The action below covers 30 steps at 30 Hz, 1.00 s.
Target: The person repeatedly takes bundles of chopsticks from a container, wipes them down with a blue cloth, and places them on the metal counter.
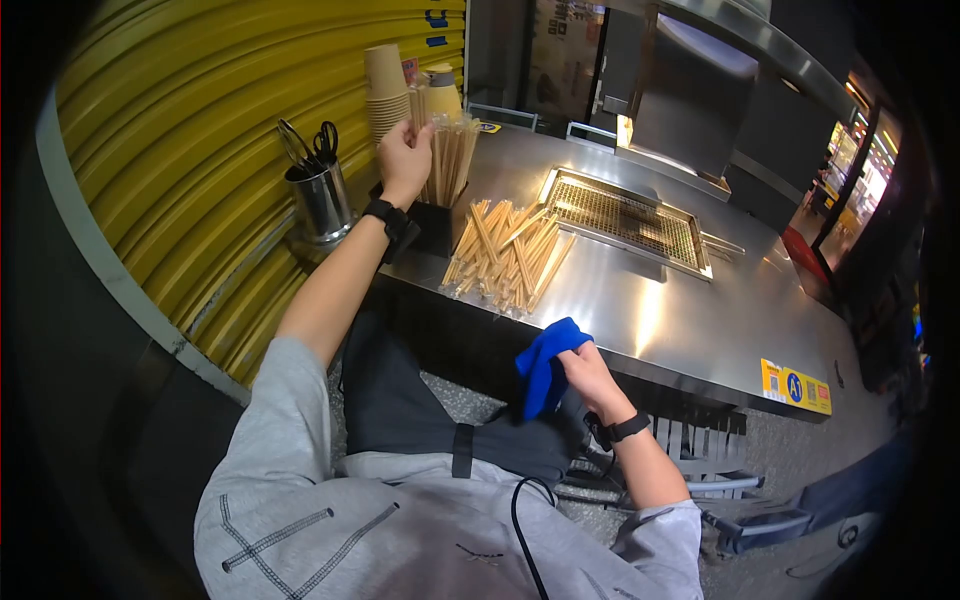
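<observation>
My left hand (404, 165) reaches to the back left of the steel table, its fingers closed around wrapped chopsticks (418, 103) that stick up above it. Right beside it, more wrapped chopsticks (455, 155) stand upright in a dark holder (432, 230); the fingertips are partly hidden. A loose pile of wrapped chopsticks (508, 255) lies on the table near the front edge. In front of that edge, my right hand (590, 378) grips a bunched blue cloth (545, 372), which hangs down over my lap.
Stacked paper cups (386, 90) and a yellow jug (441, 92) stand behind the holder. Scissors and tongs fill a metal canister (321, 203) by the yellow shutter (200, 130). A grill grate (625, 222) is set into the table (610, 310), below a metal hood (695, 95).
</observation>
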{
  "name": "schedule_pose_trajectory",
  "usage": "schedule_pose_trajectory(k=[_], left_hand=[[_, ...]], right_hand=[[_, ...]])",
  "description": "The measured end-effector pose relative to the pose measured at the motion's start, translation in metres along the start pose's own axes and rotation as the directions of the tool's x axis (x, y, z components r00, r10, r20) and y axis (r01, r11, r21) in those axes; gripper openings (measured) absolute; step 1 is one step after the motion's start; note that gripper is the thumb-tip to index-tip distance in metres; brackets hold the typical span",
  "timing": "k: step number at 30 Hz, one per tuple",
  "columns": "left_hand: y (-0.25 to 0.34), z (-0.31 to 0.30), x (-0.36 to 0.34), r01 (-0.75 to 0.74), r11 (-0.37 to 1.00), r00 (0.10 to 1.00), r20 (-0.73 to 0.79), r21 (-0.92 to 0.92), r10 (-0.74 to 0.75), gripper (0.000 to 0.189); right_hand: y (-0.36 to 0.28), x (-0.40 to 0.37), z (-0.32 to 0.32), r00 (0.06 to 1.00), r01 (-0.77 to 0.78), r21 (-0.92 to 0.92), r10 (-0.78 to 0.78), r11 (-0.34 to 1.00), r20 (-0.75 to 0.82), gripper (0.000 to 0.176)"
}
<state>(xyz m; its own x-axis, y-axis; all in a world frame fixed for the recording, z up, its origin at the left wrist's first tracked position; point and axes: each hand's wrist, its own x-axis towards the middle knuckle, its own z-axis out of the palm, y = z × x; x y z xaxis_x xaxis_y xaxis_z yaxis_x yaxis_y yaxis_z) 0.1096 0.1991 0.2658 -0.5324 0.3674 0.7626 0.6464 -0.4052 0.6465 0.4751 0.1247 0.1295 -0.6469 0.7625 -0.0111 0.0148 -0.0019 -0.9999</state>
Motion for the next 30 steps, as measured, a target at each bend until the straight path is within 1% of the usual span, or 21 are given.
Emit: schedule_pose_trajectory(k=[1, 3, 6, 8, 9, 10, 11, 12, 14, 15, 16, 17, 18, 19, 21, 22, 23, 25, 26, 29, 30], left_hand=[[0.017, -0.001, -0.003, -0.067, 0.992, 0.998, -0.024, -0.109, 0.065, 0.021], [0.047, -0.004, -0.012, -0.199, 0.928, 0.98, -0.09, -0.315, 0.18, 0.017], [0.106, -0.023, -0.045, -0.422, 0.859, 0.905, -0.092, -0.289, 0.414, 0.016], [0.132, -0.032, -0.075, -0.224, 0.847, 0.942, 0.115, -0.482, 0.315, 0.022], [0.14, -0.034, -0.092, -0.105, 0.824, 0.936, 0.223, -0.557, 0.271, 0.025], [0.145, -0.035, -0.107, 0.096, 0.807, 0.918, 0.366, -0.583, 0.155, 0.026], [0.149, -0.034, -0.12, 0.294, 0.76, 0.861, 0.506, -0.579, 0.053, 0.027], [0.143, -0.026, -0.134, 0.38, 0.718, 0.835, 0.55, -0.583, 0.005, 0.028], [0.124, -0.007, -0.158, 0.492, 0.668, 0.774, 0.632, -0.559, -0.04, 0.03], [0.119, 0.0, -0.167, 0.543, 0.654, 0.741, 0.668, -0.527, -0.077, 0.031], [0.114, 0.006, -0.172, 0.592, 0.629, 0.713, 0.692, -0.505, -0.115, 0.032], [0.11, 0.011, -0.176, 0.638, 0.603, 0.682, 0.715, -0.48, -0.152, 0.032], [0.106, 0.017, -0.181, 0.634, 0.599, 0.7, 0.692, -0.489, -0.177, 0.033], [0.103, 0.021, -0.186, 0.66, 0.579, 0.681, 0.706, -0.479, -0.192, 0.034], [0.096, 0.026, -0.196, 0.711, 0.538, 0.64, 0.734, -0.453, -0.227, 0.036], [0.093, 0.027, -0.206, 0.691, 0.583, 0.625, 0.758, -0.428, -0.184, 0.032], [0.087, 0.027, -0.213, 0.675, 0.647, 0.567, 0.81, -0.354, -0.147, 0.027], [0.083, 0.026, -0.229, 0.696, 0.661, 0.494, 0.855, -0.28, -0.158, 0.025], [0.086, 0.025, -0.231, 0.66, 0.693, 0.521, 0.841, -0.29, -0.144, 0.026], [0.08, 0.027, -0.233, 0.686, 0.657, 0.523, 0.84, -0.313, -0.146, 0.026], [0.081, 0.027, -0.232, 0.697, 0.638, 0.525, 0.839, -0.327, -0.144, 0.028]], right_hand=[[0.0, 0.001, -0.001, 1.0, 0.005, 0.003, -0.005, 1.0, 0.006, 0.021], [0.001, 0.004, -0.001, 0.989, 0.121, 0.062, -0.115, 0.991, -0.096, 0.019], [-0.001, 0.004, -0.004, 0.936, 0.308, 0.043, -0.295, 0.95, -0.192, 0.026], [-0.01, 0.0, 0.0, 0.898, 0.391, 0.023, -0.376, 0.92, -0.229, 0.037], [-0.011, 0.0, 0.001, 0.882, 0.434, -0.049, -0.435, 0.9, -0.181, 0.037], [-0.013, 0.001, 0.0, 0.861, 0.479, -0.119, -0.492, 0.87, -0.129, 0.037], [-0.017, 0.002, -0.002, 0.835, 0.526, -0.186, -0.546, 0.83, -0.074, 0.036], [-0.023, 0.005, -0.004, 0.733, 0.656, -0.339, -0.676, 0.674, 0.075, 0.032], [-0.015, -0.004, 0.003, 0.865, 0.495, -0.159, -0.502, 0.854, -0.001, 0.026], [-0.015, -0.006, 0.009, 0.914, 0.403, -0.061, -0.405, 0.913, -0.024, 0.023], [-0.025, -0.009, 0.015, 0.939, 0.345, -0.026, -0.345, 0.938, 0.002, 0.017], [-0.017, -0.006, 0.014, 0.925, 0.38, -0.061, -0.38, 0.923, 0.006, 0.016], [-0.005, -0.002, 0.01, 0.92, 0.391, -0.089, -0.393, 0.916, -0.002, 0.018], [0.003, 0.0, 0.005, 0.915, 0.4, -0.115, -0.404, 0.909, -0.01, 0.02], [-0.003, 0.0, 0.004, 0.913, 0.395, -0.094, -0.402, 0.914, -0.072, 0.017], [-0.006, 0.0, 0.004, 0.911, 0.392, -0.082, -0.399, 0.916, -0.103, 0.016], [-0.009, -0.001, 0.004, 0.917, 0.374, -0.054, -0.378, 0.926, -0.128, 0.015], [-0.013, -0.003, 0.006, 0.926, 0.339, 0.005, -0.333, 0.941, -0.18, 0.013], [-0.011, -0.002, 0.005, 0.92, 0.354, -0.014, -0.351, 0.935, -0.171, 0.016], [0.003, 0.002, -0.005, 0.943, 0.309, -0.082, -0.316, 0.948, -0.105, 0.024], [0.001, 0.002, -0.003, 0.951, 0.284, -0.064, -0.29, 0.957, -0.105, 0.027]])
